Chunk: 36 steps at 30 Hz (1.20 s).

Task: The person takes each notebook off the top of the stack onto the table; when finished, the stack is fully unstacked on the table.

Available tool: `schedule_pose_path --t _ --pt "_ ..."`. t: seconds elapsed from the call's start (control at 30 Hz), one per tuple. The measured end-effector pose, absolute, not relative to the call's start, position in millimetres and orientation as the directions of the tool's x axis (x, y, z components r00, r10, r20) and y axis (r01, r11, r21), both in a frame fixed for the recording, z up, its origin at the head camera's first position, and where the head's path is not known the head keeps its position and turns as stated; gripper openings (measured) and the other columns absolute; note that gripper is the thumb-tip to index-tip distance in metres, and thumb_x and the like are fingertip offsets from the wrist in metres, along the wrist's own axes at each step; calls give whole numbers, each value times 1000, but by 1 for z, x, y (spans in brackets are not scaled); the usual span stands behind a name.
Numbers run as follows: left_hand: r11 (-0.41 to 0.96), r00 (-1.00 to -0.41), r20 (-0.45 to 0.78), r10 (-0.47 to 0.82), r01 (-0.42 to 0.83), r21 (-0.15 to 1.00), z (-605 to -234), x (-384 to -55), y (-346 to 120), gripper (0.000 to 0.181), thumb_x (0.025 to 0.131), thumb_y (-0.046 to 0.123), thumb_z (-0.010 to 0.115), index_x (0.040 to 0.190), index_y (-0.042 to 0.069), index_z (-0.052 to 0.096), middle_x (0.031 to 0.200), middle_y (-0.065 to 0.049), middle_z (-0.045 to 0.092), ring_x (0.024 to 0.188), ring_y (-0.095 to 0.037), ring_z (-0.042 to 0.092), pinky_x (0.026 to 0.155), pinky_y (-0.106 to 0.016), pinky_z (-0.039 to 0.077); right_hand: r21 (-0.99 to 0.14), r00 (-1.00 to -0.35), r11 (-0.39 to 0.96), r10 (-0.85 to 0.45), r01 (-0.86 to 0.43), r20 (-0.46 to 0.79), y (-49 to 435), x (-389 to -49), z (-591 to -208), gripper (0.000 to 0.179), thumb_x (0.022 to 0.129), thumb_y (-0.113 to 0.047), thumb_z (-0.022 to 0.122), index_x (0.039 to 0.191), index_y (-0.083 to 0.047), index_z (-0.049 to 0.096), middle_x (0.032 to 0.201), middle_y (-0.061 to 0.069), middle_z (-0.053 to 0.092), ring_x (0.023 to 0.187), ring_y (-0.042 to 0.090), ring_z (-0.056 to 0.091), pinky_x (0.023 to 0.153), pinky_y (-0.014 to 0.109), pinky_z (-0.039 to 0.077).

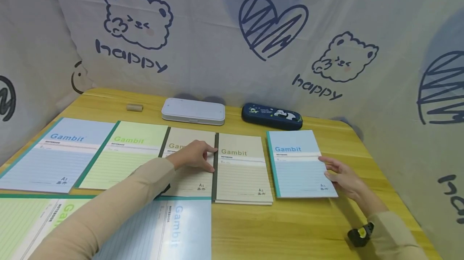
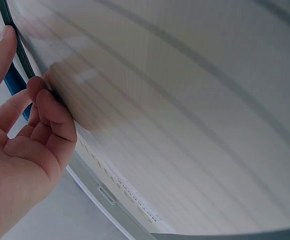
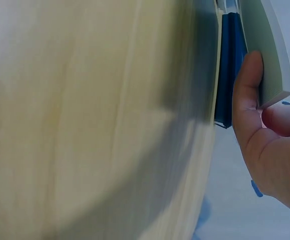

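Observation:
My left hand (image 1: 193, 156) reaches over a beige notebook (image 1: 181, 185), its fingertips at the dark spine of another beige notebook (image 1: 243, 175) to its right. A second edge shows under that notebook's lower side. In the left wrist view the left hand (image 2: 29, 145) has some fingers bent near the spine, with the thumb spread apart. Further right, my right hand (image 1: 340, 177) pinches the right edge of a light blue notebook (image 1: 299, 175) with a teal spine. The right wrist view shows this notebook (image 3: 270, 55) between thumb and finger, raised off the table over its shadow.
A lavender-blue notebook (image 1: 54, 155) and a green notebook (image 1: 127, 151) lie at the left. Nearer are a sideways green notebook (image 1: 21, 219) and a blue one (image 1: 145, 227). Behind stand a white case (image 1: 193, 111), a dark panda pencil case (image 1: 272, 117) and a small brownish cylinder (image 1: 134, 107).

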<state>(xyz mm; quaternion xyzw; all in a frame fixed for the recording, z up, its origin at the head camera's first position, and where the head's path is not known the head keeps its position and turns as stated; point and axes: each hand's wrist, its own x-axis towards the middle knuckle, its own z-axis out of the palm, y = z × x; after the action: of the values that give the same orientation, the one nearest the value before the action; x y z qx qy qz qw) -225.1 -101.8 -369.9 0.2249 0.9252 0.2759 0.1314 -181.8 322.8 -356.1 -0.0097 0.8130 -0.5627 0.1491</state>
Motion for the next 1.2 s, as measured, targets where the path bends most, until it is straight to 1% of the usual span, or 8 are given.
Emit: schedule_pose_path --t 0.23,0.47,0.57,0.8,0.9,1.0,1.1,1.2 --pt "745 -863 -125 489 338 576 -369 -225 -102 67 66 23 79 123 2 53 65 -2 52 58 -13 45 55 -24 36 -910 -951 397 -216 122 -222 324 -180 -360 45 92 3 41 134 6 28 127 30 26 72 10 47 56 23 42" --pt "744 -861 -123 494 346 572 -369 -225 -102 66 66 23 79 123 2 52 66 -1 52 59 -12 45 55 -24 37 -910 -942 400 -250 111 -225 321 -181 -364 45 92 3 41 134 9 24 128 34 24 76 10 50 59 25 45" --pt "747 -862 -126 491 342 570 -369 -225 -102 66 66 23 79 123 2 52 66 -1 53 59 -13 45 55 -24 37 -911 -938 395 -256 119 -234 319 -182 -365 46 92 2 42 134 9 24 124 29 31 75 11 52 59 27 46" --pt "753 -865 -132 485 335 567 -369 -225 -101 68 66 24 79 124 3 52 64 -2 53 57 -12 45 54 -23 36 -924 -926 351 -273 154 -259 318 -184 -367 51 90 3 46 134 11 21 101 5 56 77 12 58 64 29 49" --pt "753 -864 -133 485 335 566 -369 -225 -101 68 66 24 79 124 3 51 64 -2 53 57 -12 44 54 -23 36 -914 -930 375 -256 158 -265 319 -184 -369 52 89 1 49 133 11 24 111 21 55 80 10 58 67 29 48" --pt "753 -864 -129 487 341 562 -369 -225 -101 68 66 24 79 124 3 52 63 -1 52 56 -12 44 54 -23 36 -899 -936 413 -240 144 -259 319 -184 -370 53 88 -1 53 132 11 27 126 34 38 85 8 57 68 28 48" --pt "754 -864 -126 488 344 559 -368 -225 -101 67 66 24 79 124 2 52 63 -1 52 57 -12 44 54 -23 35 -892 -941 435 -235 123 -244 320 -184 -372 53 86 -2 56 130 13 31 129 36 30 90 6 55 69 28 48" --pt "757 -864 -128 486 344 556 -368 -224 -101 67 66 24 79 124 2 52 64 -1 52 57 -12 44 55 -23 35 -889 -949 447 -222 104 -223 321 -185 -374 53 84 -1 59 127 16 34 127 34 35 94 5 53 72 27 48"
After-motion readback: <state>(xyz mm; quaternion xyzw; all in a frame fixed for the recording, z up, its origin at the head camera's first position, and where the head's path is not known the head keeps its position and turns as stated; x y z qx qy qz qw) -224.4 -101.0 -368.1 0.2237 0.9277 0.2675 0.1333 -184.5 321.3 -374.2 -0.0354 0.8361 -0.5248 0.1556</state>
